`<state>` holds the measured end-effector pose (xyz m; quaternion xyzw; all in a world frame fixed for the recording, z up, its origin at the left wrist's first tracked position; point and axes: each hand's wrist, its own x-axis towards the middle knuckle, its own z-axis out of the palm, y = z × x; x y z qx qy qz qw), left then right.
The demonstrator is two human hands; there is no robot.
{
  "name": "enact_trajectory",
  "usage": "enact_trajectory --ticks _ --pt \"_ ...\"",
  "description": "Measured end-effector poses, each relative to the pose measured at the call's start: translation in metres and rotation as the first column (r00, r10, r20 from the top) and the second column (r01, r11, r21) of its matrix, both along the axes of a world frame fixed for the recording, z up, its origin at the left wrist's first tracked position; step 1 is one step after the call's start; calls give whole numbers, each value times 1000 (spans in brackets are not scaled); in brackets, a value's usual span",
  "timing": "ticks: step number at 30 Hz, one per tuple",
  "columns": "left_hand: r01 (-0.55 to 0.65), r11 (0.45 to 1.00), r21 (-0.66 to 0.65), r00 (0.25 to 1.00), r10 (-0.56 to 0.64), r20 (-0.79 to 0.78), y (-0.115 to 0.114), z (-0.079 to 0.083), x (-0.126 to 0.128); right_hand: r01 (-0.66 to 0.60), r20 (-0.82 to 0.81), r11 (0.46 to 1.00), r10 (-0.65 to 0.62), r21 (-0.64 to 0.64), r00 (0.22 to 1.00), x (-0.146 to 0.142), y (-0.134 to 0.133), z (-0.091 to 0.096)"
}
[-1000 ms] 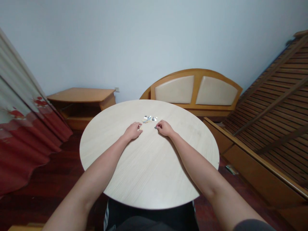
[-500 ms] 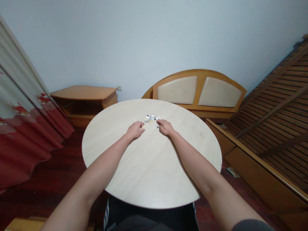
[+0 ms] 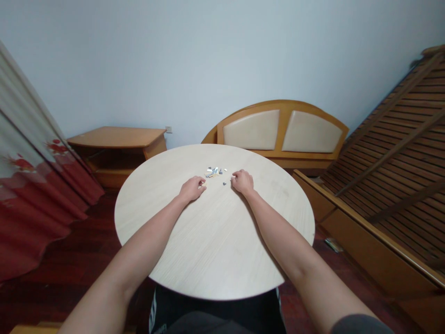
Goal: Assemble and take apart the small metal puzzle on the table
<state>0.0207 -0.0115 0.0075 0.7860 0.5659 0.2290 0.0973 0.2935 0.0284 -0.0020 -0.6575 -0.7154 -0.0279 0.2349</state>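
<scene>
A cluster of small plastic building bricks (image 3: 212, 172) in grey, white and yellow lies near the middle of the round pale wood-grain table (image 3: 215, 246). My left hand (image 3: 192, 189) rests on the tabletop just left of the cluster, its curled fingertips at a tiny pale piece (image 3: 204, 185). I cannot tell whether that piece is held. A small grey brick (image 3: 224, 183) lies apart, between my hands. My right hand (image 3: 242, 182) sits to the right of it, fingers lightly curled, with nothing visible in them.
Beyond the table stand a padded wooden headboard (image 3: 283, 132) and a low wooden cabinet (image 3: 116, 139). A slatted bed base (image 3: 385, 148) leans at the right, and a red-and-white curtain (image 3: 34, 185) hangs at the left. A small object (image 3: 333, 244) lies on the dark wooden floor.
My right hand has moved away to the right, leaving the small grey brick on the table. The cluster of bricks looks slightly rearranged. My left hand has barely moved.
</scene>
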Motion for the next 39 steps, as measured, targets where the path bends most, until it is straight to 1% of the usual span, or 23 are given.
enact_trajectory --ticks 3,5,13,18,21,23,25,26,28,31,33,35,37,39 --pt "1 1000 5 1000 -1 5 -1 1 1 63 -15 998 -63 -21 998 2 2 -4" --pt "5 1000 0 1000 -5 12 -2 2 1 77 -23 996 -78 -45 997 3 3 -6" --pt "-39 999 -23 999 40 33 -4 6 3 68 -107 994 -78 -88 991 4 9 -8" --pt "-47 998 -38 998 48 32 -5 8 4 45 -148 996 -56 -78 987 4 7 -8" --pt "-49 998 -30 998 50 45 -4 8 4 33 -217 998 -45 -57 975 3 6 -9" --pt "-34 999 0 997 34 71 -4 7 4 -17 -276 1000 13 -12 961 1 5 -9" --pt "1 999 40 994 -5 107 -3 7 5 -128 -313 990 142 65 939 -5 3 -8" --pt "25 998 62 992 -32 124 -3 6 5 -196 -322 975 221 107 920 -10 2 -8" --pt "74 992 102 984 -89 153 -4 6 7 -331 -332 925 376 183 865 -22 -4 -6" --pt "120 983 142 972 -145 184 -6 7 10 -465 -343 847 530 257 776 -41 -14 -2" --pt "139 977 160 967 -169 193 -9 9 12 -512 -336 811 584 284 739 -51 -21 1" --pt "156 973 169 963 -188 191 -11 10 13 -545 -313 783 621 301 719 -57 -26 3" --pt "168 972 164 962 -198 187 -12 11 13 -567 -275 763 643 311 714 -60 -28 3" --pt "171 973 153 962 -198 187 -12 11 12 -575 -238 755 649 314 723 -60 -29 3"
